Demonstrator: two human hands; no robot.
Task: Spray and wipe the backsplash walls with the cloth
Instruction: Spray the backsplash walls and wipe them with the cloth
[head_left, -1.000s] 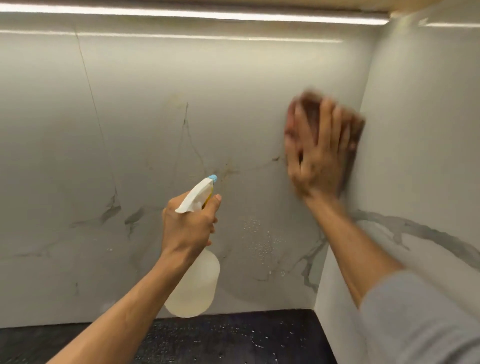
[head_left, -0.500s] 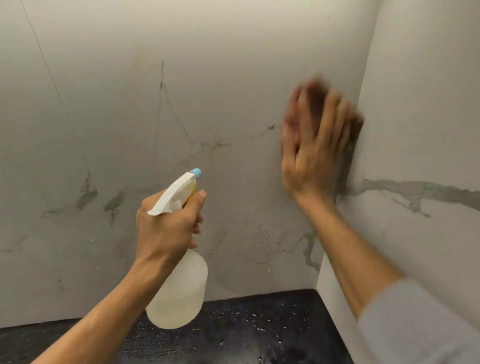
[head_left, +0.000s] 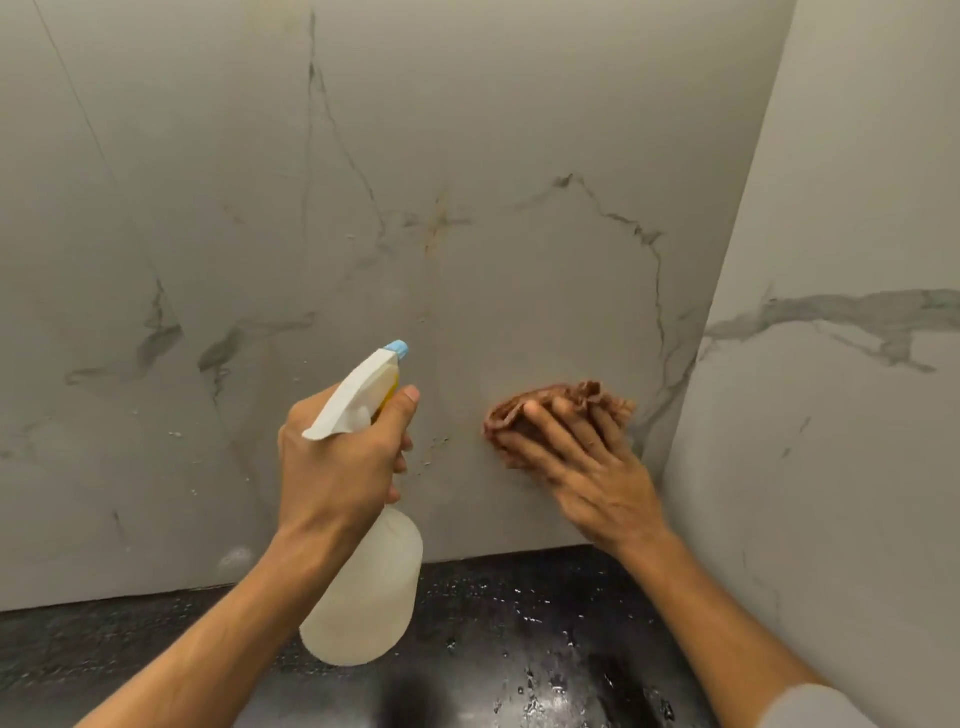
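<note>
The grey marble backsplash fills the view, with a side wall meeting it at a corner on the right. My left hand grips the neck of a white spray bottle with a blue nozzle, its nozzle aimed at the back wall. My right hand presses a crumpled brown cloth flat against the lower back wall, near the corner, with straight fingers. Most of the cloth lies hidden under my fingers.
A dark speckled countertop with water droplets runs along the bottom, below the walls. Small spray droplets cling to the back wall left of the bottle.
My right hand slid the cloth down the back wall from high near the corner to low near the countertop. The bottle hand kept its grip and stayed roughly where it was.
</note>
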